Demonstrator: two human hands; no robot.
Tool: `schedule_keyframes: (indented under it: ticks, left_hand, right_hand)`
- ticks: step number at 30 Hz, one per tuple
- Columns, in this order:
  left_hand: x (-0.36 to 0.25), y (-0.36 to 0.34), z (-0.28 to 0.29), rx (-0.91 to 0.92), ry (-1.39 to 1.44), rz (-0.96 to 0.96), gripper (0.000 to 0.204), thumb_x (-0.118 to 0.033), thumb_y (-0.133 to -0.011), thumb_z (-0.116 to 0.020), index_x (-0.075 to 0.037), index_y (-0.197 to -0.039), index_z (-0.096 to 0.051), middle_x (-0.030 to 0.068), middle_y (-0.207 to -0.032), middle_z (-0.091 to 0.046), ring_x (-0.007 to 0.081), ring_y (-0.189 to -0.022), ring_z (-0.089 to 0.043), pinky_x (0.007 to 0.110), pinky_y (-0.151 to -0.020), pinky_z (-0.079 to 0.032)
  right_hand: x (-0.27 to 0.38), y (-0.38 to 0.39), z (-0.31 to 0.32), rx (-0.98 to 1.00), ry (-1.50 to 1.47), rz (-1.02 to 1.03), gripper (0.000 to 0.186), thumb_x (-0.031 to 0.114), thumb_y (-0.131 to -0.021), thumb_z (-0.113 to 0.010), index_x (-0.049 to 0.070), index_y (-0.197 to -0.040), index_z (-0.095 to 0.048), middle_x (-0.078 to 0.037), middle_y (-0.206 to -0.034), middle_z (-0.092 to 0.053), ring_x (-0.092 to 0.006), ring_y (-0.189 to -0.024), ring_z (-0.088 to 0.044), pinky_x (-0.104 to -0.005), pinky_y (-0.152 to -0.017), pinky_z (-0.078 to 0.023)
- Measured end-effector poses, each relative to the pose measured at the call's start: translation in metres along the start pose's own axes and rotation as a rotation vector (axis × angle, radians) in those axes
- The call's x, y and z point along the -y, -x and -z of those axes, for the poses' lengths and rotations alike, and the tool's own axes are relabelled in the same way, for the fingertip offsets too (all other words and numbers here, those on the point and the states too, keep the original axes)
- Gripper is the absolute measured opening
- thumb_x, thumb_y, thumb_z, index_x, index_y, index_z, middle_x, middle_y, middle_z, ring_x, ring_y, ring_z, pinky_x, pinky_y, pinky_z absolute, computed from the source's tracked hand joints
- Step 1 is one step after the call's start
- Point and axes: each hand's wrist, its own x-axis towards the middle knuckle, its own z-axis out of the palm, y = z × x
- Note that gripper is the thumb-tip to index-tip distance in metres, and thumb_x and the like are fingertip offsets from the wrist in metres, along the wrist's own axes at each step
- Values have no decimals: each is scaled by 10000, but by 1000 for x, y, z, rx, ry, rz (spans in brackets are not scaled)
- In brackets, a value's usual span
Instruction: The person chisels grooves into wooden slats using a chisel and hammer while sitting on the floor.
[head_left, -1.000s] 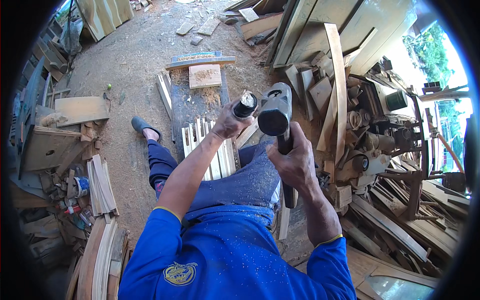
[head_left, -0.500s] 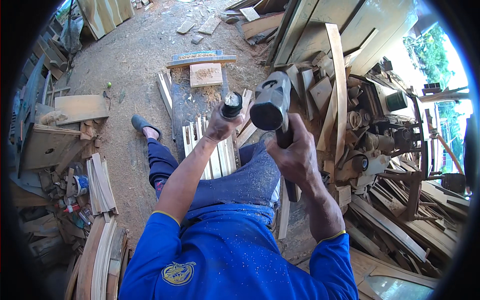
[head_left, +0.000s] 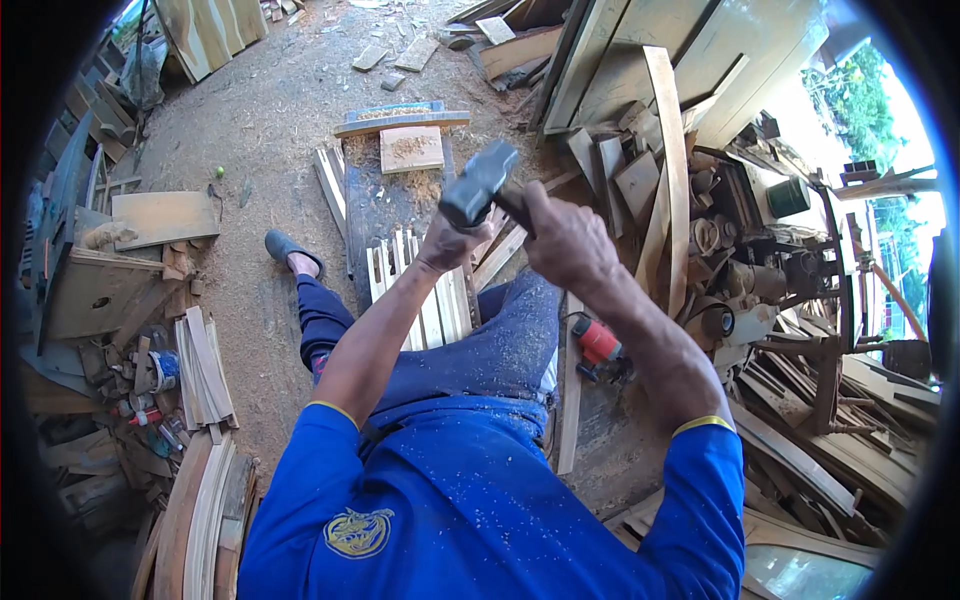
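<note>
My right hand [head_left: 575, 245] is wrapped round the handle of a sledge-type hammer [head_left: 482, 180] with a blocky grey metal head. That head is over my left hand [head_left: 448, 243], at the top of the chisel held upright in it. The chisel's butt is covered by the hammer and its blade is out of sight, so contact cannot be confirmed. Several pale slotted wooden strips [head_left: 425, 300] lie side by side before my lap, on a dark bench [head_left: 365, 205]. My left fist is just above their far right end.
A wood block [head_left: 412, 150] and a crosspiece [head_left: 400, 124] with shavings sit at the bench's far end. A red power tool [head_left: 597, 340] rests by my right thigh. Scrap wood [head_left: 640, 185] is heaped on the right; stacked boards [head_left: 205, 365] stand left.
The hammer has swung left and down, from right of my left hand to over the chisel's butt. My right forearm has moved, uncovering the red power tool. My left hand stays nearly in place.
</note>
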Motion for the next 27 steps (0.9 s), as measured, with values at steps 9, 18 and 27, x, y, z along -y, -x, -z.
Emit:
schedule_keyframes:
  ticks: [9, 18, 27]
  left_hand:
    - [2, -2, 29, 73, 98, 74, 152, -74, -778, -698, -41, -909, -629, 32, -806, -659, 152, -745, -656, 324, -727, -545]
    - [29, 11, 39, 153, 118, 125, 257, -59, -784, -733, -66, -1018, -626, -5, -907, -630, 103, -819, -573, 269, -744, -485]
    - [11, 16, 12, 146, -57, -6, 486, -24, -769, -717, -39, -1240, -600, 33, -1118, -627, 125, -998, -588, 277, -904, -481]
  right_hand:
    - [69, 6, 133, -787, -516, -20, 193, 71, -890, -616, 44, -1049, -512, -68, -675, -547, -214, -565, -560, -361, -503, -457]
    - [34, 0, 42, -213, -59, 70, 294, 39, -805, -609, 5, -1046, -444, -245, -805, -661, -456, -741, -674, -555, -701, -524]
    - [9, 29, -45, -229, -104, 7, 273, 60, -849, -594, 10, -1094, -487, -249, -858, -657, -435, -725, -681, -533, -624, -527]
